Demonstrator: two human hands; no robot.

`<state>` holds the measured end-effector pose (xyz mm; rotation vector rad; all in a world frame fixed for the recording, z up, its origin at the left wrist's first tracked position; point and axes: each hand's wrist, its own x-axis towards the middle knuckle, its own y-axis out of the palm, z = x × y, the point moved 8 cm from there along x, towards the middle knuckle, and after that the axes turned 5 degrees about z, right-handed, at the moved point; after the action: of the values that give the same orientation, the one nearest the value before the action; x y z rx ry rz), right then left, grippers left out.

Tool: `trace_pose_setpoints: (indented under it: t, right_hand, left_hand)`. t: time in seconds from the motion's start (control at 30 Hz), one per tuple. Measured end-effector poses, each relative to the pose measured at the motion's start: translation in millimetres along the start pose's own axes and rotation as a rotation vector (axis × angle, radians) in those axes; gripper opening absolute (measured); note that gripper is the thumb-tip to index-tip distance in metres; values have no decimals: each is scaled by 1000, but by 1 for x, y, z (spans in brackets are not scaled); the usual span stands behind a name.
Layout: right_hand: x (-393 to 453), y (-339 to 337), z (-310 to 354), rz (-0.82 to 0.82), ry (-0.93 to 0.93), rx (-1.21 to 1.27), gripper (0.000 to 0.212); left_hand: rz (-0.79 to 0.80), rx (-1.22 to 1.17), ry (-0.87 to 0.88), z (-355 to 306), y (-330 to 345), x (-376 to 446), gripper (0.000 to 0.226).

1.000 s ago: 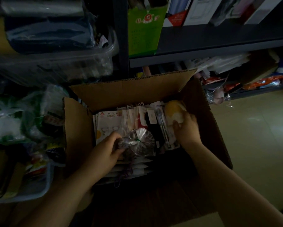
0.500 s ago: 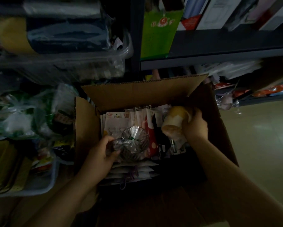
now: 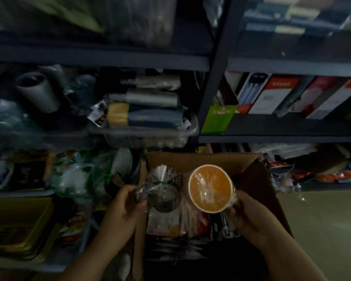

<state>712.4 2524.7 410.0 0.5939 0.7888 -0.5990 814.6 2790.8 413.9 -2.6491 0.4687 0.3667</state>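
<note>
Both items are up out of the cardboard box (image 3: 190,159) now: our left hand (image 3: 121,207) grips the wrapped dark basket (image 3: 164,189), right hand (image 3: 249,218) holds the orange cup (image 3: 210,187); shelving remains.

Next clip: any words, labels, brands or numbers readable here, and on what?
Nothing reads clearly.
Green bag: red logo, too blurred.
Red-and-white box: white print on its red band, too blurred.
Packets in the cardboard box: print too small.
Held orange cup and wrapped mesh item: no text shows.
</note>
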Motion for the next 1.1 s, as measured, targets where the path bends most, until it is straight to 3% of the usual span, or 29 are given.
trace_pose_setpoints:
  t: [0.13, 0.23, 0.37, 0.5, 0.57, 0.7, 0.9, 1.1]
  right_hand:
    - [-22, 64, 4, 75, -49, 10, 14]
    - [-31, 111, 4, 155, -63, 28, 25]
    - [-42, 170, -1, 262, -89, -182, 33]
    - [-57, 231, -8, 351, -267, -460, 10]
    - [-60, 256, -8, 316, -380, -643, 7]
    - [-59, 312, -4, 203, -632, -1047, 36]
    - [-34, 401, 6, 98, -821, -1121, 38]
    - [10, 472, 11, 36, -792, -1085, 33]
  left_hand:
    - [-105, -99, -25, -4, -59, -15, 20]
    - [-158, -117, -10, -7, -105, -21, 18]
    - [-156, -174, 15, -13, -157, -22, 27]
    - [-186, -241, -42, -2, -207, -16, 23]
    - [-216, -255, -44, 5, -234, -12, 24]
    - [-218, -261, -47, 25, -282, 0, 21]
    - [-278, -334, -78, 59, -342, 9, 21]
    - [-300, -393, -97, 75, -375, 15, 25]
